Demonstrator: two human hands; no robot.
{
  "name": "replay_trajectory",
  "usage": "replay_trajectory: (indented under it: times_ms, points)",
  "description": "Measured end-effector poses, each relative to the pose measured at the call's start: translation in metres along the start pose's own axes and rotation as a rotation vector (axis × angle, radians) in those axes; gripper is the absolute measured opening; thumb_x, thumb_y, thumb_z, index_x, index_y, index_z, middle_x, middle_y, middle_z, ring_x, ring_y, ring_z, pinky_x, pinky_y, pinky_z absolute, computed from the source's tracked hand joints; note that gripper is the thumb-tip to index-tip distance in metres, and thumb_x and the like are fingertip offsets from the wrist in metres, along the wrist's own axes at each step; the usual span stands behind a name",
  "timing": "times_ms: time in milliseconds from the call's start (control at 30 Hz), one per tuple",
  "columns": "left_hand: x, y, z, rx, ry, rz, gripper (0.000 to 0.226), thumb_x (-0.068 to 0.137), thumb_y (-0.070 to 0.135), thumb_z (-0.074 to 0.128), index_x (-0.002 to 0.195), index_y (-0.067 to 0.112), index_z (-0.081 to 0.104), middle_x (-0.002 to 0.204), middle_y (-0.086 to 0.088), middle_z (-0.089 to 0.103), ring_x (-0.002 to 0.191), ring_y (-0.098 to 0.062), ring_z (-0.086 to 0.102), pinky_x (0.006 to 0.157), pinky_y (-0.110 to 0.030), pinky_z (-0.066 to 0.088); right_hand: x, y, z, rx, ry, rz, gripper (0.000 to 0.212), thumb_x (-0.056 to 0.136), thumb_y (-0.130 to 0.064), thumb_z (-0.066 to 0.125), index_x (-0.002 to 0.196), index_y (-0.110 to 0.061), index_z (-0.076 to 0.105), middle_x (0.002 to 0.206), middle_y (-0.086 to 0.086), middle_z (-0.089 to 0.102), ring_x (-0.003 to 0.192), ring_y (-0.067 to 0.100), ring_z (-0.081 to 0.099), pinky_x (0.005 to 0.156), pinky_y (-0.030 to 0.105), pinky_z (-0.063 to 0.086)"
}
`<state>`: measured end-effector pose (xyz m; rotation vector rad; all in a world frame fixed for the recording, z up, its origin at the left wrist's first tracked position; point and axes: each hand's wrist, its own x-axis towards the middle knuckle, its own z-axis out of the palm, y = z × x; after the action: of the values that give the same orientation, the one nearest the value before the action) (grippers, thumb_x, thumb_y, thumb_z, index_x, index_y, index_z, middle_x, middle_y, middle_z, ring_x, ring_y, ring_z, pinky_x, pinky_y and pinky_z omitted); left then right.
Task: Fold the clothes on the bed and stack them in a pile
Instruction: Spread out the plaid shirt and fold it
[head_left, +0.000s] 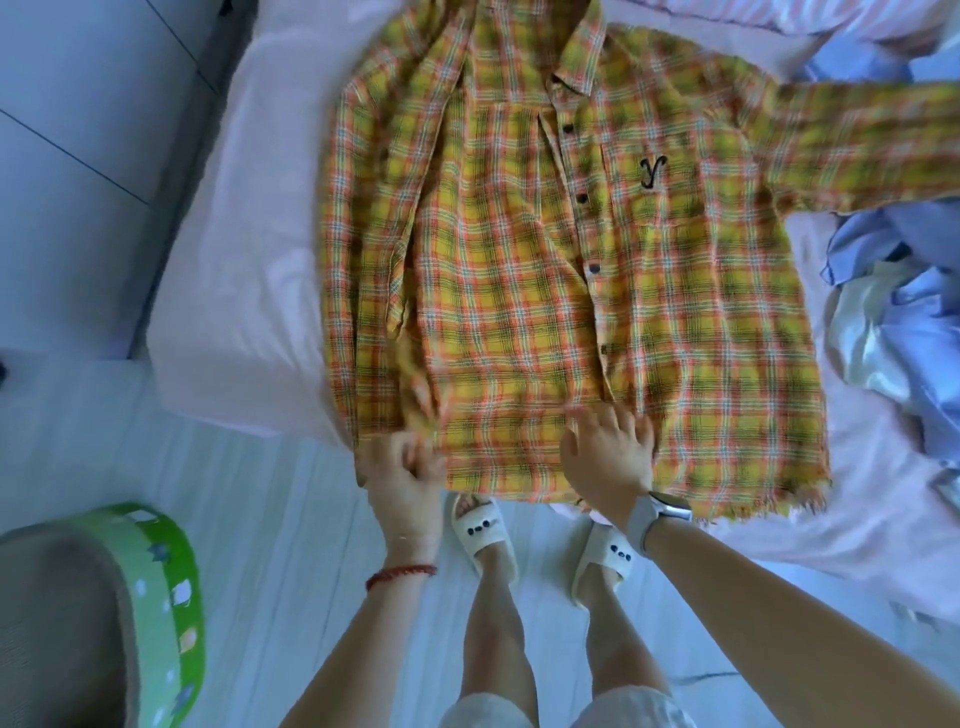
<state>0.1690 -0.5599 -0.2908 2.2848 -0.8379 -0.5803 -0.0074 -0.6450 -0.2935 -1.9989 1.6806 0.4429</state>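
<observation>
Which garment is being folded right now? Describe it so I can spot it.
On the pink bed, spread flat near the foot edge, lies the plaid shirt. Both hands are at its hem. Unlike the crumpled blue clothes beside it, it is yellow-orange checked with a black "Y" on the pocket.

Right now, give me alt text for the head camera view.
A yellow plaid button-up shirt lies on a pink-sheeted bed, one sleeve folded in; the left hand pinches its hem, the right hand presses it flat. Crumpled blue clothes lie alongside.
</observation>
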Motion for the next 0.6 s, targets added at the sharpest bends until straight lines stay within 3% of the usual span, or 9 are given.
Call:
replay_trajectory:
  times_ms: [67, 133, 167, 233, 300, 400, 433, 500, 600]
  points:
    - [-0.018, 0.000, 0.001, 0.082, -0.356, 0.334, 0.003, 0.082, -0.002, 0.063, 0.083, -0.001, 0.065, 0.091, -0.011, 0.059, 0.082, -0.012, 0.048, 0.067, -0.015, 0.039, 0.003, -0.016, -0.005, 0.324, 0.024, -0.124, 0.039, 0.097, -0.030, 0.038, 0.132, -0.017, 0.048, 0.137, 0.004, 0.045, 0.129, 0.025, 0.035, 0.109, 0.037, 0.024]
    - [-0.019, -0.006, -0.003, 0.086, -0.636, 0.359, 0.012, 0.085, 0.007, 0.064, 0.094, 0.004, 0.071, 0.103, -0.008, 0.064, 0.098, -0.019, 0.056, 0.081, -0.012, 0.041, 0.010, -0.038, -0.012, 0.534, -0.040, -0.189, 0.042, 0.098, -0.031, 0.038, 0.137, -0.018, 0.043, 0.137, 0.004, 0.043, 0.129, 0.024, 0.035, 0.103, 0.032, 0.028]
    - [-0.015, -0.010, -0.005, 0.049, -0.602, 0.299, 0.014, 0.085, 0.008, 0.064, 0.097, 0.004, 0.070, 0.104, -0.008, 0.066, 0.101, -0.023, 0.058, 0.087, -0.015, 0.042, 0.013, -0.048, -0.014, 0.551, -0.057, -0.229, 0.044, 0.098, -0.032, 0.037, 0.140, -0.021, 0.038, 0.140, 0.003, 0.041, 0.129, 0.022, 0.034, 0.101, 0.031, 0.029]
    - [0.000, -0.019, -0.011, 0.029, -0.334, 0.116, 0.023, 0.084, 0.007, 0.064, 0.106, 0.001, 0.065, 0.109, -0.015, 0.063, 0.105, -0.031, 0.055, 0.093, -0.033, 0.043, 0.020, -0.064, -0.015, 0.514, -0.056, -0.306, 0.050, 0.097, -0.035, 0.037, 0.145, -0.027, 0.027, 0.147, 0.001, 0.031, 0.134, 0.020, 0.028, 0.103, 0.034, 0.031]
    - [0.021, -0.025, -0.015, 0.089, -0.149, -0.095, 0.052, 0.084, 0.019, 0.066, 0.129, 0.002, 0.048, 0.131, -0.019, 0.047, 0.123, -0.035, 0.041, 0.100, -0.042, 0.036, 0.025, -0.077, -0.014, 0.417, -0.064, -0.352, 0.055, 0.096, -0.040, 0.038, 0.147, -0.033, 0.017, 0.153, -0.003, 0.017, 0.139, 0.019, 0.018, 0.107, 0.039, 0.030]
    - [0.059, -0.035, -0.013, 0.091, -0.232, -0.347, 0.078, 0.085, 0.040, 0.062, 0.146, 0.012, 0.024, 0.150, -0.011, 0.024, 0.138, -0.028, 0.020, 0.108, -0.048, 0.027, 0.034, -0.091, -0.008, 0.258, -0.110, -0.375, 0.057, 0.096, -0.042, 0.037, 0.146, -0.038, 0.011, 0.156, -0.007, 0.004, 0.143, 0.021, 0.006, 0.112, 0.048, 0.026]
    - [0.070, -0.037, -0.011, 0.132, -0.274, -0.385, 0.071, 0.085, 0.043, 0.060, 0.143, 0.011, 0.032, 0.147, -0.015, 0.029, 0.135, -0.030, 0.024, 0.106, -0.048, 0.030, 0.037, -0.095, -0.006, 0.237, -0.137, -0.373, 0.057, 0.096, -0.043, 0.036, 0.146, -0.038, 0.009, 0.156, -0.008, 0.003, 0.143, 0.022, 0.004, 0.112, 0.049, 0.025]
    - [0.085, -0.039, -0.006, 0.246, -0.266, -0.378, 0.048, 0.086, 0.043, 0.058, 0.115, 0.005, 0.058, 0.126, -0.021, 0.048, 0.120, -0.033, 0.038, 0.094, -0.044, 0.039, 0.044, -0.102, -0.001, 0.235, -0.186, -0.354, 0.057, 0.096, -0.043, 0.034, 0.147, -0.037, 0.009, 0.156, -0.007, 0.005, 0.144, 0.023, 0.001, 0.112, 0.051, 0.023]
    - [0.091, -0.038, -0.006, 0.224, -0.117, -0.252, 0.031, 0.088, 0.031, 0.060, 0.080, 0.000, 0.062, 0.098, -0.012, 0.048, 0.096, -0.027, 0.044, 0.078, -0.037, 0.040, 0.051, -0.104, 0.005, 0.228, -0.244, -0.309, 0.055, 0.097, -0.040, 0.032, 0.147, -0.033, 0.011, 0.156, -0.002, 0.009, 0.144, 0.023, 0.004, 0.113, 0.051, 0.021]
